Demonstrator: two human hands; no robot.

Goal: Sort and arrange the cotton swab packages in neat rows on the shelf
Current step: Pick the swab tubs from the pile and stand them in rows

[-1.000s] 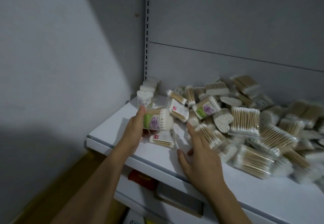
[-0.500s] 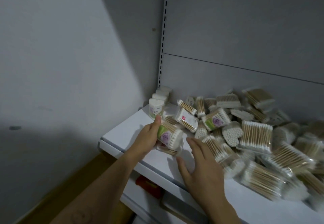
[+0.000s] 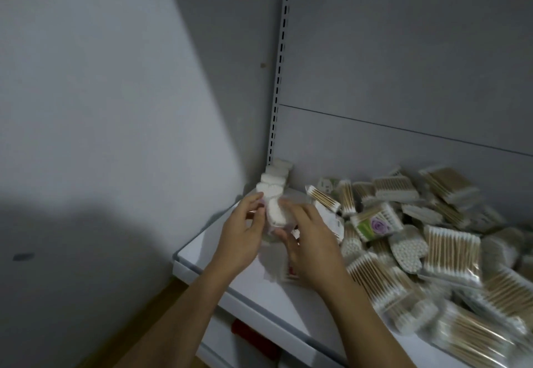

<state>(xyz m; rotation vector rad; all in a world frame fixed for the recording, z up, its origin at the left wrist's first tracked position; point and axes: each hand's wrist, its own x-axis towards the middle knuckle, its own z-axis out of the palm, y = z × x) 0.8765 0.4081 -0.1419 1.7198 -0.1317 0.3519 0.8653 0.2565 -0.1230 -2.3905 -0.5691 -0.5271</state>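
A view from the head looks down at a white shelf [image 3: 253,295] in a dim corner, with grey walls behind it and to the left. Both hands meet over the shelf's left end around one heart-shaped pack [image 3: 275,213] of cotton swabs, white tips facing up. The left hand [image 3: 240,230] curls its fingers round the pack's left side, and the right hand [image 3: 315,248] grasps the right side with thumb and fingers, though blur hides exactly where each fingertip sits. With the held pack as the centre of a clock, a short row of standing packs [image 3: 274,178] of the same heart shape runs away at twelve o'clock into the corner, at the foot of a slotted upright [image 3: 278,85]. A loose pile [image 3: 450,240] of mixed packs spreads from two to five o'clock, among them a green and purple pack [image 3: 375,222]. The step in hand seems to be adding this pack to the front of the row. To do it well, the pack should stand upright, face the same way as its neighbours, and be pressed squarely against the nearest one. One hand could steady the row, which looks narrow and likely to topple. Sorting appears barely begun, as most packs remain in the pile.
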